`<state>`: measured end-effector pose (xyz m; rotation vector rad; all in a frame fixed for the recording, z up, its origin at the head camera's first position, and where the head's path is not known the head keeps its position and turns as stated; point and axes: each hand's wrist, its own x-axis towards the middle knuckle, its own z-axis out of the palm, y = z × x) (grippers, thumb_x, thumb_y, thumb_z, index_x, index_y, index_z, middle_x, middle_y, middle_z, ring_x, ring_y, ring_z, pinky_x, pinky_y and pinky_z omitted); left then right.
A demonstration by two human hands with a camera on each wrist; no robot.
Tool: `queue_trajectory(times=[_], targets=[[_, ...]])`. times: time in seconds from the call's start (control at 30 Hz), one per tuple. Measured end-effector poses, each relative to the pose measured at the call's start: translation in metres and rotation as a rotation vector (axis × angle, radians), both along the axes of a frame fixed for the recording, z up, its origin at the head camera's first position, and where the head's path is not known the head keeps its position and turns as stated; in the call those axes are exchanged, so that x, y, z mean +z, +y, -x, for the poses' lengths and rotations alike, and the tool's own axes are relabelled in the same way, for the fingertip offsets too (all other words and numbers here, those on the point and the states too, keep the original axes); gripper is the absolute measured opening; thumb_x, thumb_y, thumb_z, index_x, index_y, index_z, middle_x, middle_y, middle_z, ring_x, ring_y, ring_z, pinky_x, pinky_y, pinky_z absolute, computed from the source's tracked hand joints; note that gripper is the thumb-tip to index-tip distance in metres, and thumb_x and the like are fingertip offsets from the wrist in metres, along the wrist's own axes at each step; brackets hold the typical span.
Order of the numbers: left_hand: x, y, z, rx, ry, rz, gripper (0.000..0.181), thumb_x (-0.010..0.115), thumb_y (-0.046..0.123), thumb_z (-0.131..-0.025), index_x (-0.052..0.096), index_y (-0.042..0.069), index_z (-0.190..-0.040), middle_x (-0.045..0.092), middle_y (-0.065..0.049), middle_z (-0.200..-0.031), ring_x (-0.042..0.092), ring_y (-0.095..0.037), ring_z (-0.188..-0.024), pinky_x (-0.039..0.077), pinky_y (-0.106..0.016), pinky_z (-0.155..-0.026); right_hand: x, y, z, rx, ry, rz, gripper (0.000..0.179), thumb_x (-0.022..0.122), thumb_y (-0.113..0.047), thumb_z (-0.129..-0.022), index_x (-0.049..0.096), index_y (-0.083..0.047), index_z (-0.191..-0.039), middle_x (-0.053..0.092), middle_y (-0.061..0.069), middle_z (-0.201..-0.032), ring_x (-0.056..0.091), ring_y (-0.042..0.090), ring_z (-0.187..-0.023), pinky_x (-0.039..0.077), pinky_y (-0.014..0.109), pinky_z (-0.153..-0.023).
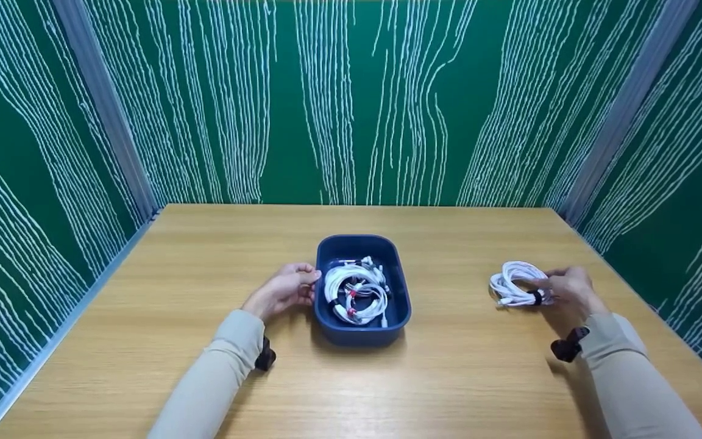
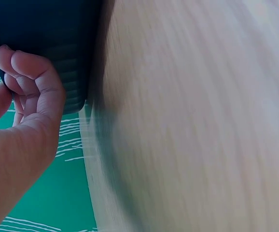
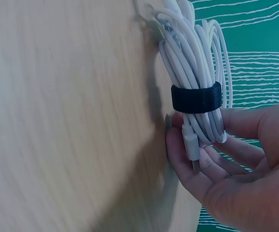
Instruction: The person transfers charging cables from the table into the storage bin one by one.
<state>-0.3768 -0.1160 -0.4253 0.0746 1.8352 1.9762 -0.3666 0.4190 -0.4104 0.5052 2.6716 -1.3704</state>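
A dark blue plastic bin point(image 1: 363, 337) sits in the middle of the table with coiled white cables point(image 1: 357, 292) inside, some with red ties. My left hand point(image 1: 287, 288) pinches the bin's left rim, thumb on top and fingers curled against the outer wall, as the left wrist view shows too. Off to the right, my right hand point(image 1: 572, 288) holds a coiled white cable point(image 1: 518, 285) between thumb and fingers. A black strap point(image 3: 196, 98) binds this coil, and a white plug point(image 3: 190, 143) hangs by the fingers in the right wrist view.
The wooden table point(image 1: 235, 384) runs back to a green wall point(image 1: 363, 152) with white wavy lines. Similar green panels stand along the left and right edges. Each wrist carries a small black camera point(image 1: 264, 355).
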Motion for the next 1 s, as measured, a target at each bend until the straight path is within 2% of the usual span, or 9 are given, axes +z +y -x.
queue_trajectory(times=[0.13, 0.23, 0.47, 0.73, 0.93, 1.0], targets=[[-0.002, 0.0, 0.0, -0.015, 0.001, -0.01, 0.012, 0.046, 0.009, -0.1, 0.045, 0.01, -0.088, 0.052, 0.0, -0.068, 0.051, -0.012, -0.057, 0.047, -0.025, -0.056, -0.002, -0.006, 0.002, -0.019, -0.019, 0.035, 0.057, 0.064, -0.017, -0.09, 0.042, 0.009, -0.137, 0.054, 0.008, -0.096, 0.055, 0.015, -0.077, 0.051, 0.028, -0.066], [-0.003, 0.0, 0.0, -0.018, -0.003, -0.012, 0.013, 0.045, 0.009, -0.101, 0.045, 0.01, -0.088, 0.051, -0.001, -0.067, 0.051, -0.012, -0.057, 0.047, -0.025, -0.055, -0.003, -0.01, 0.003, -0.006, -0.031, 0.062, 0.056, 0.061, -0.014, -0.092, 0.04, 0.008, -0.139, 0.054, 0.006, -0.093, 0.055, 0.013, -0.074, 0.052, 0.03, -0.067], [-0.001, 0.0, 0.0, -0.008, -0.001, -0.006, 0.014, 0.046, 0.01, -0.101, 0.045, 0.011, -0.087, 0.051, 0.0, -0.068, 0.051, -0.012, -0.057, 0.046, -0.025, -0.056, 0.002, -0.019, 0.002, 0.073, -0.044, 0.084, 0.057, 0.055, -0.015, -0.095, 0.034, 0.009, -0.142, 0.05, 0.014, -0.114, 0.055, 0.015, -0.082, 0.052, 0.03, -0.074], [-0.001, -0.001, 0.0, -0.008, -0.002, -0.012, 0.012, 0.047, 0.01, -0.101, 0.046, 0.011, -0.088, 0.052, -0.001, -0.071, 0.052, -0.012, -0.059, 0.047, -0.026, -0.059, 0.013, -0.04, 0.009, 0.101, 0.02, 0.083, 0.053, 0.056, -0.013, -0.094, 0.038, 0.011, -0.138, 0.056, 0.01, -0.104, 0.055, 0.009, -0.073, 0.053, 0.025, -0.066], [0.0, -0.001, 0.0, -0.004, -0.005, -0.007, 0.011, 0.046, 0.009, -0.1, 0.047, 0.011, -0.089, 0.052, -0.002, -0.074, 0.052, -0.012, -0.06, 0.047, -0.026, -0.06, 0.018, -0.053, 0.011, 0.115, 0.027, 0.107, 0.051, 0.057, -0.011, -0.094, 0.04, 0.01, -0.137, 0.059, 0.014, -0.109, 0.059, 0.01, -0.076, 0.055, 0.025, -0.069], [0.0, -0.001, 0.0, -0.006, 0.0, -0.004, 0.011, 0.046, 0.009, -0.1, 0.046, 0.011, -0.089, 0.052, -0.002, -0.073, 0.052, -0.012, -0.059, 0.047, -0.026, -0.059, 0.019, -0.057, 0.012, 0.123, 0.04, 0.113, 0.05, 0.058, -0.011, -0.094, 0.041, 0.01, -0.136, 0.061, 0.012, -0.106, 0.06, 0.01, -0.075, 0.056, 0.025, -0.069]])
